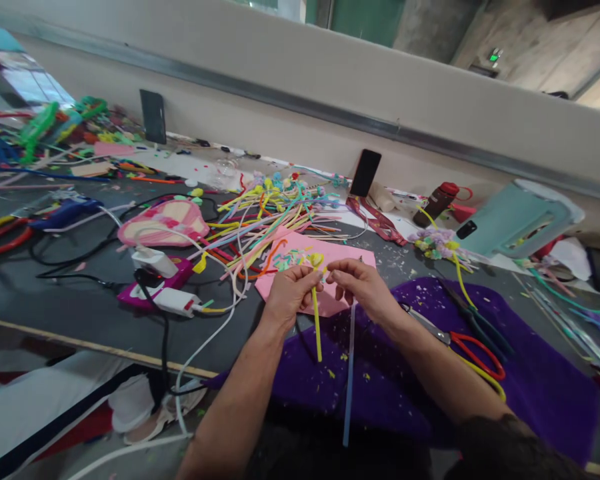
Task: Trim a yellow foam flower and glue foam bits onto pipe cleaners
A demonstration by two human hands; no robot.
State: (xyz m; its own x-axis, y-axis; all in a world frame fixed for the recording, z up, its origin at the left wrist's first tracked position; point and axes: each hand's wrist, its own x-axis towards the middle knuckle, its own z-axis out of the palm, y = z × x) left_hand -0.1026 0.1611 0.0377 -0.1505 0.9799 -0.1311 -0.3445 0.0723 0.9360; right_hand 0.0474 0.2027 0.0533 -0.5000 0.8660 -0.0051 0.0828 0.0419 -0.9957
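My left hand (293, 293) is closed in a pinch around a yellow pipe cleaner (317, 327). Its stem hangs down below the fingers, and a small yellow curled tip (315, 260) shows above them. Close beside it, my right hand (357, 283) has its fingers curled and thumb and fingertips together; anything between them is too small to make out. A long translucent strip (350, 373) runs downward from beneath the right hand, and I cannot tell whether that hand holds it. Under both hands lies a pink sheet (330, 303) scattered with small coloured clippings (290, 259).
Red-handled scissors (475, 350) and dark pliers (480, 320) lie on purple cloth (545, 380) at right. Behind the hands spreads a pile of pipe cleaners (280, 207). A magenta power strip (180, 275) with cables sits left. A phone (365, 173) leans on the wall.
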